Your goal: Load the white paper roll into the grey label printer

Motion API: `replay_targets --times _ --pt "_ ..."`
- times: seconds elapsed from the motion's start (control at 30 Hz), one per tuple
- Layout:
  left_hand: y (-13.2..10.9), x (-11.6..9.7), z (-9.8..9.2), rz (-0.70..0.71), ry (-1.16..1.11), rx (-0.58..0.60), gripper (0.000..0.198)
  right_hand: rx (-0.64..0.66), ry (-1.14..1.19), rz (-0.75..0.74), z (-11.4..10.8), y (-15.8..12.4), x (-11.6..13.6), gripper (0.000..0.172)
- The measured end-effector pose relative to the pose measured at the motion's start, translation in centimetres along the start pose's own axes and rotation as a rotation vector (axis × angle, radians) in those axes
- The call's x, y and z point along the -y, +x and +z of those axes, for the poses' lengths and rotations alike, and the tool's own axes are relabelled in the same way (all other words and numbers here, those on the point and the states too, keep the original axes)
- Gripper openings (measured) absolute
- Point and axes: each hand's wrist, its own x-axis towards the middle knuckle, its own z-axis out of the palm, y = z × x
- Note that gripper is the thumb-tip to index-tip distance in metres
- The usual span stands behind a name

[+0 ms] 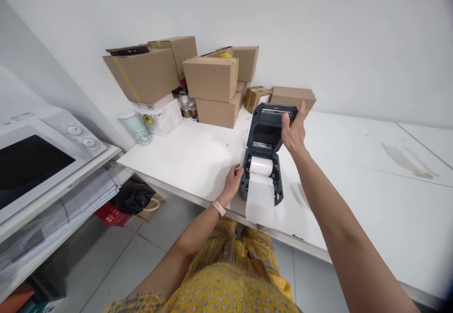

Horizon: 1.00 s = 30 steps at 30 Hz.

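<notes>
A dark grey label printer (243, 181) stands on the white table with its lid (252, 129) raised. Inside lies a white paper roll (261, 166). From it a strip of blank paper (260, 202) runs forward over the printer's front and past the table edge. My right hand (294, 131) grips the upper right corner of the lid, thumb on the inner face and fingers behind. My left hand (233, 181) is closed against the left side of the printer's base, its fingers curled and partly hidden.
Stacked cardboard boxes (211, 79) stand at the back against the wall. A mint-green tumbler (136, 128) and a white box (164, 119) are at the left end. A microwave (81, 136) sits on a shelf further left. A curved white piece (299, 194) lies right of the printer.
</notes>
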Motion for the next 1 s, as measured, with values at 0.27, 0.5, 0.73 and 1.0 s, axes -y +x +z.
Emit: replay_targets --times 0.27,0.5,0.73,1.0 --pt "1.0 -2.0 -0.5 0.037 0.182 0.125 0.049 -0.03 -0.09 -0.082 -0.7 -1.2 0.2 0.075" --pt "3.7 -5.4 0.0 0.017 0.809 0.196 0.037 0.065 -0.145 -0.334 -1.3 -7.6 -0.7 0.036" --pt "4.7 -7.2 -0.2 0.037 1.001 0.349 0.034 1.027 -0.45 -0.196 1.3 -6.8 -2.1 0.074" --pt "5.0 -8.2 -0.5 0.054 1.021 0.452 0.029 1.142 -0.553 -0.153 3.4 -6.3 -1.5 0.094"
